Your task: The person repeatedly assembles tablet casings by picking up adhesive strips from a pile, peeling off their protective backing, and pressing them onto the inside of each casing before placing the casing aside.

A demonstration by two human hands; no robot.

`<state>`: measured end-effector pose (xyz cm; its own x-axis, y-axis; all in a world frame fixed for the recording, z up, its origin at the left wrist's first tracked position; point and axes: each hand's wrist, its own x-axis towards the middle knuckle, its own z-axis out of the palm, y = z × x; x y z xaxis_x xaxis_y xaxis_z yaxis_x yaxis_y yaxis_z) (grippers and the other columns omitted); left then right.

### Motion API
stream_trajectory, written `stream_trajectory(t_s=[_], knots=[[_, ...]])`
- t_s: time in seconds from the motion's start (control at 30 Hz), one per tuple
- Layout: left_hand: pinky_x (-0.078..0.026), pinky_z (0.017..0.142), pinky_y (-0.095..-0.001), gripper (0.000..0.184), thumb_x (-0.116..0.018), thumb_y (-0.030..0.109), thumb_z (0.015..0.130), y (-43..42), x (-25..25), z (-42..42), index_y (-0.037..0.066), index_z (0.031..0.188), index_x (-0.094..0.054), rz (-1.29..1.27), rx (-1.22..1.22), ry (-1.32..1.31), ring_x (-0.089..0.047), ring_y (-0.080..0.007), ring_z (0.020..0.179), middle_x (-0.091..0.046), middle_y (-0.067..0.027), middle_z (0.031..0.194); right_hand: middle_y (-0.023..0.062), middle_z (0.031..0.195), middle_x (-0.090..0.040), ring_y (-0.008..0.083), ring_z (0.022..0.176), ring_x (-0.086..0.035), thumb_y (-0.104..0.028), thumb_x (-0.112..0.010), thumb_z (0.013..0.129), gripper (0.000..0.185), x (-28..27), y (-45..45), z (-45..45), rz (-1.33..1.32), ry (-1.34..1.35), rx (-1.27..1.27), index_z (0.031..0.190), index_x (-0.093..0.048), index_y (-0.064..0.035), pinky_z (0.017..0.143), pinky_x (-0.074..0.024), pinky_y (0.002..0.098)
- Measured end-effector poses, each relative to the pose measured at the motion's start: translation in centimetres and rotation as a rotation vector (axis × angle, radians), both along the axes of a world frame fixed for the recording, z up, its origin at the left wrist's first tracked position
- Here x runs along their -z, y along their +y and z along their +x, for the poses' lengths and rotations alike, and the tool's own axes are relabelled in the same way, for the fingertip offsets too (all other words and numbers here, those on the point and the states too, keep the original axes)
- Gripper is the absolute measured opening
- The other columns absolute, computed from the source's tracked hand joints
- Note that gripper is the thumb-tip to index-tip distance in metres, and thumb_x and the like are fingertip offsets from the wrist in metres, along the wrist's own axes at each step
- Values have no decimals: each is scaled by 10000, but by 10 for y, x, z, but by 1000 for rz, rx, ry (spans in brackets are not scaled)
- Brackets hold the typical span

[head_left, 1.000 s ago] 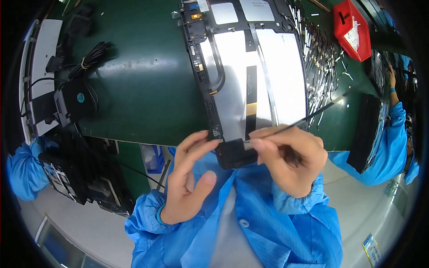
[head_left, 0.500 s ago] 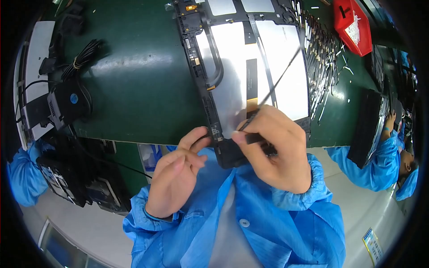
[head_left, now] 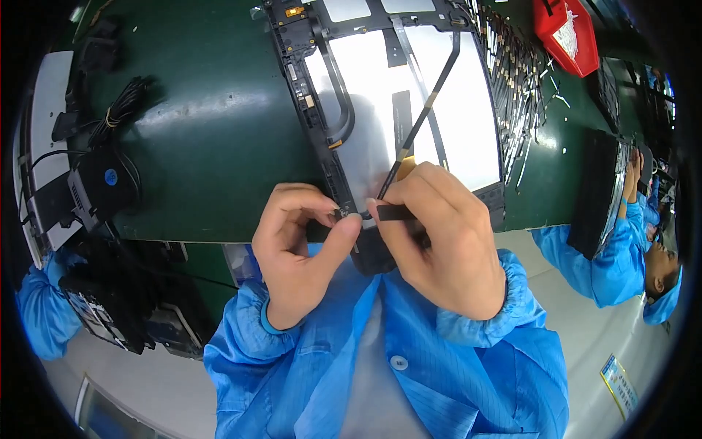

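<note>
An opened flat electronic device (head_left: 468, 124), with a black frame and large silver panels, lies half over the table's near edge. My right hand (head_left: 442, 238) is closed on a long black flat ribbon cable (head_left: 423, 117) with gold bands, pinching it between thumb and forefinger; the cable slants up and right across the silver panels. A dark flat piece (head_left: 395, 212) also shows at these fingers. At the device's lower left edge, my left hand (head_left: 300, 245) is closed, thumb and forefinger nearly together on the black frame. Whatever lies between those fingertips is too small to make out.
Many loose thin strips (head_left: 515, 88) lie right of the device, near a red tray (head_left: 567, 36) of small white pieces. A bundled black cable (head_left: 117, 113) and a black adapter (head_left: 106, 175) are at left. A co-worker in a blue sleeve (head_left: 603, 267) sits at right.
My left hand has moved up and right onto the device's edge, its fingers closing. The ribbon cable has turned its flat side into view, its far end now over the upper right panel.
</note>
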<state>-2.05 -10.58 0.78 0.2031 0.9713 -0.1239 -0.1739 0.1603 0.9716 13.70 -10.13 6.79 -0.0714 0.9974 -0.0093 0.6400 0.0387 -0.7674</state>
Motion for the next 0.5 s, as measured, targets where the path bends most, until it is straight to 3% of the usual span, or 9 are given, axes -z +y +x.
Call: stream_trajectory(t_s=[0.5], knots=[[-440, 721, -211, 122, -565, -1, 857, -2, 9, -7, -25, 969, -525, -15, -17, -86, -529, -96, 805, -522, -85, 954, 142, 791, -536, 285, 706, -553, 41, -653, 704, 142, -8, 5, 8, -95, 45, -111, 829, -586, 33, 612, -452, 339]])
